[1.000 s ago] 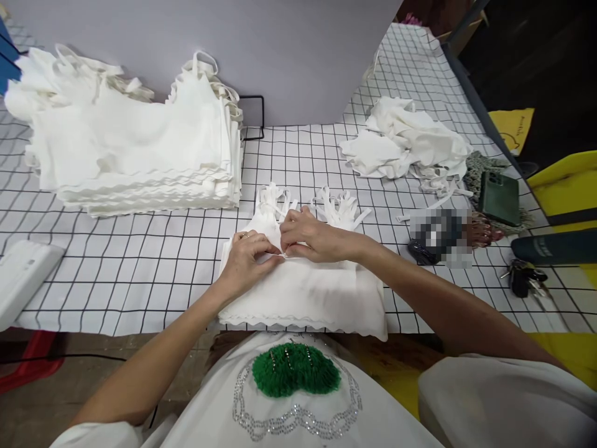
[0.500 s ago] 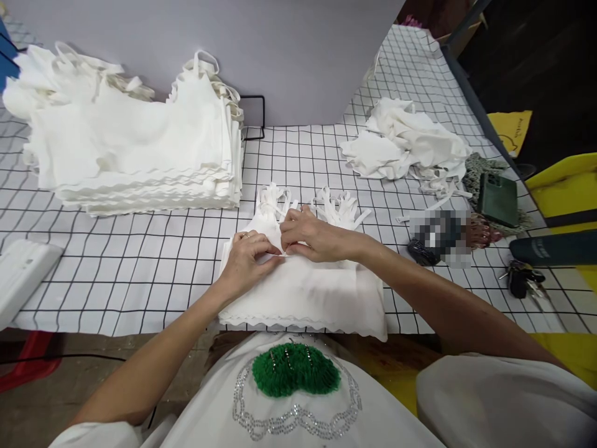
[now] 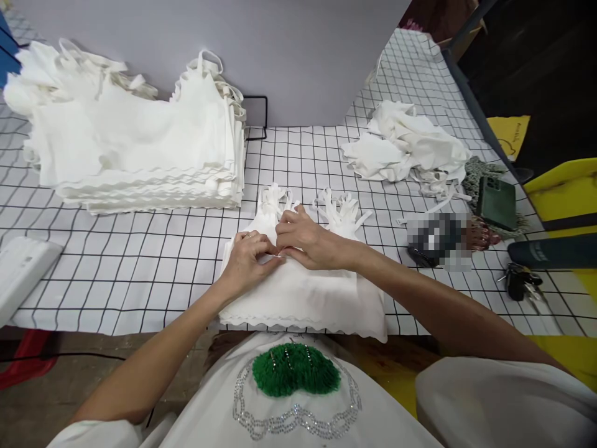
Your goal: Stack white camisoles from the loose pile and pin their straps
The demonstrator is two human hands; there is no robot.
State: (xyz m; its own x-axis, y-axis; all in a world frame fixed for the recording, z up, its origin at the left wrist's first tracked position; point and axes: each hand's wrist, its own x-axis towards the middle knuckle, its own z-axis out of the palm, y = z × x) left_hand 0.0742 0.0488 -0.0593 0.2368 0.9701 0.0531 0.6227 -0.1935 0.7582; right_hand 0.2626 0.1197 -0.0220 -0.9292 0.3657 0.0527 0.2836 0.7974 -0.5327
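Note:
A white strappy camisole with a wavy hem lies flat in front of me, apparently on top of others, its straps fanned out at the far side. Near the middle of its neckline, my left hand pinches the fabric between thumb and fingers. Close against it, my right hand is closed too, its thumb and fingertips pinching at the same spot. Whatever small detail lies between the fingertips is too small to make out.
A tall stack of white camisoles stands at the left, by a grey panel. Crumpled white garments lie at the right. Nearer the right edge are a phone, keys and a dark bottle. A white box sits far left.
My right hand has shifted slightly left, and its fingertips are now nearer to my left thumb. My left hand stays almost in place on the camisole.

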